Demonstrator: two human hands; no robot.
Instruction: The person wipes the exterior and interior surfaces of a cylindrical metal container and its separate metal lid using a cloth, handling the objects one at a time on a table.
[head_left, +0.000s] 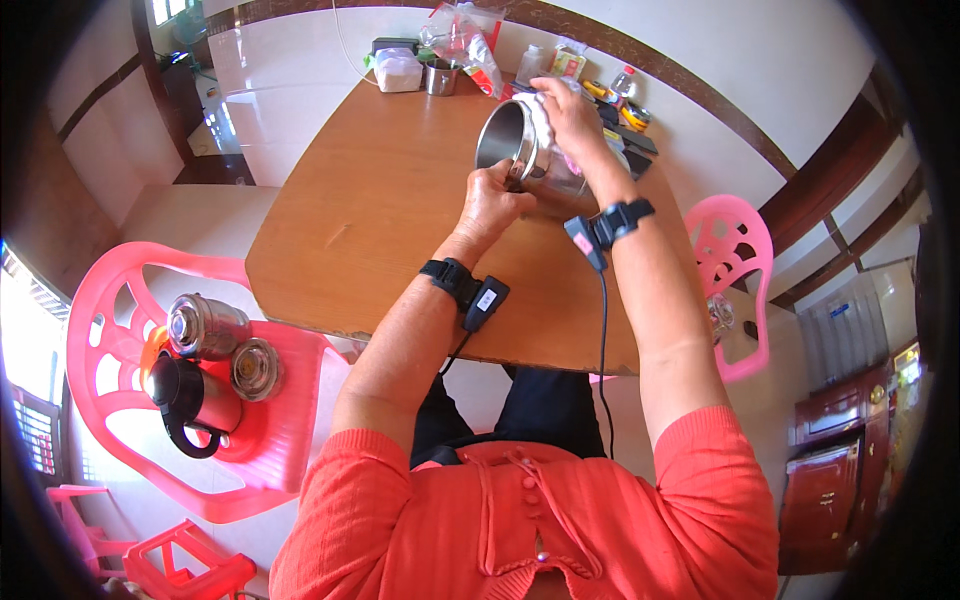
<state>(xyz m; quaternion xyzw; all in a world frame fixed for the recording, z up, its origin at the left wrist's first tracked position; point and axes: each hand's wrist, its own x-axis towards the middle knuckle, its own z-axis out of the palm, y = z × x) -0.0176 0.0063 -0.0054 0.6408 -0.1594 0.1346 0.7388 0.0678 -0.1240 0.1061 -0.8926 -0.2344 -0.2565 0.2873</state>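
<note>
Over the far part of the wooden table (375, 210), a shiny stainless steel pot (502, 133) is tilted on its side, its round mouth turned to the left. My left hand (491, 199) grips the pot near the lower rim, thumb towards the mouth. A pale cloth (537, 124) lies against the pot's outer wall just behind the rim. My right hand (571, 116) presses this cloth onto the upper side of the pot, fingers spread over it. The pot's far end is partly hidden behind my right hand and forearm.
Along the table's back edge are a tissue pack (398, 70), a steel cup (441, 77), plastic bags (465, 45), a glass jar (529, 64) and a small bottle (623, 81). A pink chair (292, 420) at left holds a thermal jug (199, 397) and a metal canister (206, 326). Cables hang from both wrist straps.
</note>
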